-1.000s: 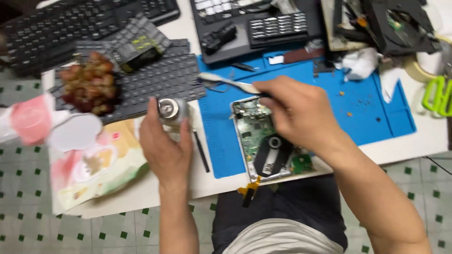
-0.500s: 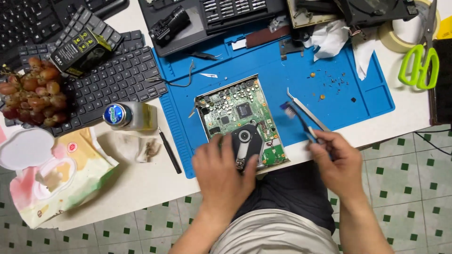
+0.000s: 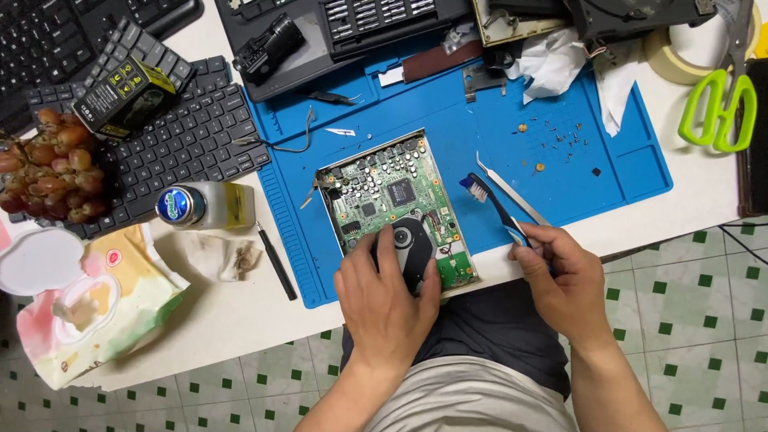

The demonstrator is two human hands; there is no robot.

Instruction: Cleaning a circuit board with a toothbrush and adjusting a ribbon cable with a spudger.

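Near the lower middle of the frame, the left hand (image 3: pixel 384 300) lies flat on the board (image 3: pixel 392 204), fingers spread a little and pressing on its lower end, around a round grey part there. That green board sits slightly tilted on the blue mat (image 3: pixel 616 160), its lower edge at the table (image 3: pixel 232 320) edge, and most of it shows above the fingers.

Just to the right, apart from the board, the right hand (image 3: pixel 564 276) is closed around the handle of a brush (image 3: pixel 494 206). The bristled head points to the upper left and hangs over the mat just beside the board's right edge; whether it touches the mat I cannot tell. Tweezers (image 3: pixel 512 192) lie on the mat right next to the brush, their lower end close by the right hand.

Left of the mat, a small bottle (image 3: pixel 204 206) with a blue cap lies on its side, near a soiled cloth (image 3: pixel 220 256) and a thin black tool (image 3: pixel 276 260). Grapes (image 3: pixel 48 172) and a keyboard (image 3: pixel 184 136) fill the upper left; green scissors (image 3: pixel 724 104) lie at the upper right.
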